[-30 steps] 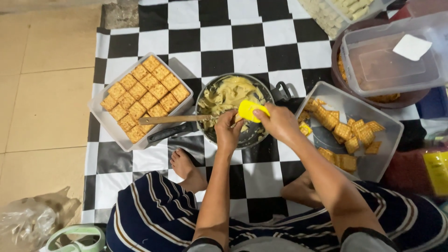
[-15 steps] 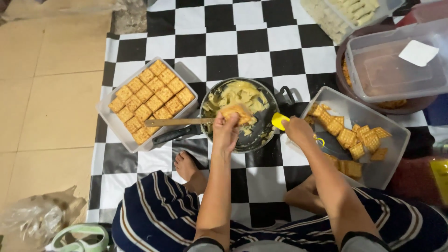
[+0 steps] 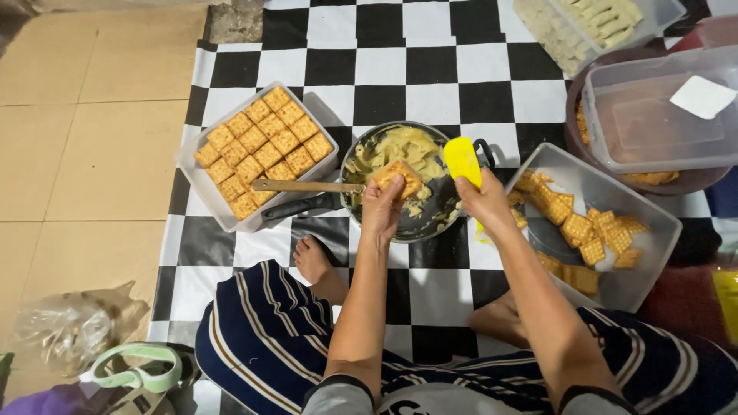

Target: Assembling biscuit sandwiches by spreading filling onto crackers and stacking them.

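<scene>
My left hand (image 3: 382, 201) is over the pan (image 3: 430, 223), fingers pinched shut around a square cracker (image 3: 397, 177) that I hold just above the near-left part of the bowl. The cracker sits flat in my fingertips, its top face golden and showing. My right hand (image 3: 484, 201) is at the right rim of the pan, wrapped closed around a yellow scraper (image 3: 463, 160); the blade points up and away from me, standing over the rim's far-right edge.

Inside the pan, a pale yellow cream (image 3: 400, 146) is heaped toward the far side, with smears along the dark bottom nearer me. A wooden handle (image 3: 304, 186) runs out from the left of the pan, lying across the corner of the tray next to it, and the pan's own dark handle (image 3: 296, 206) sticks out just below that.

Left of the pan, touching that wooden handle, is a grey tray of filled crackers (image 3: 261, 150), laid in tidy rows. Right of the pan, just beside it, a clear tub of loose crackers (image 3: 596, 230) holds its pieces scattered and well apart. Beyond that tub, far right of the pan, a clear lidded box (image 3: 653, 115) rests on a brown bowl. Everything stands on the black-and-white chequered mat (image 3: 400, 61), and my bare left foot (image 3: 311, 257) lies just below the pan.
</scene>
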